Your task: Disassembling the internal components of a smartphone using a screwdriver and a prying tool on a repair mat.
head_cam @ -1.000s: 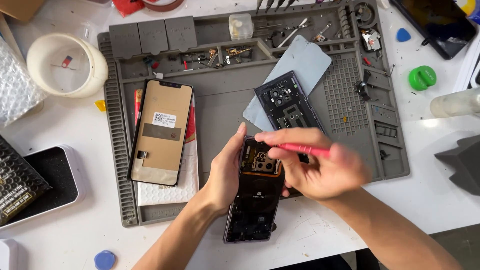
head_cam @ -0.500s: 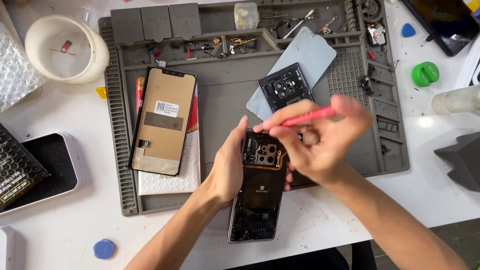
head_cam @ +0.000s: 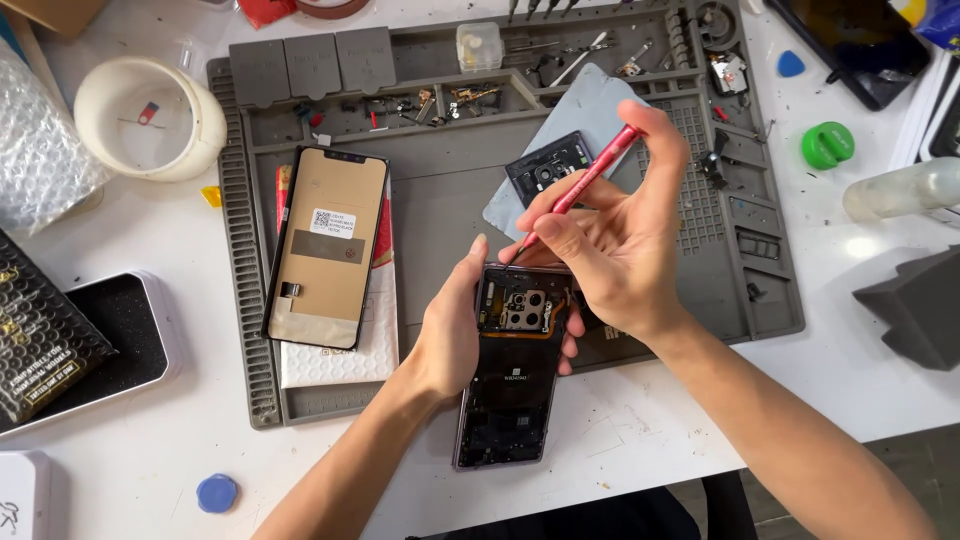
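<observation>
An opened black phone body lies lengthwise at the front edge of the grey repair mat, its camera module showing at the top. My left hand grips the phone's left side near the top. My right hand holds a thin red screwdriver like a pen, tip down at the phone's upper left corner. Behind the hand lies a black cover part on a pale blue back panel.
A replacement screen lies face down on a white pad at the mat's left. Small screws and parts fill the mat's top trays. A white tape roll, a black box, blue picks and a green cap surround the mat.
My right hand has tilted the red screwdriver from nearly level to steeply slanted and brought its tip down to the phone's top edge. My left hand keeps its hold on the phone.
</observation>
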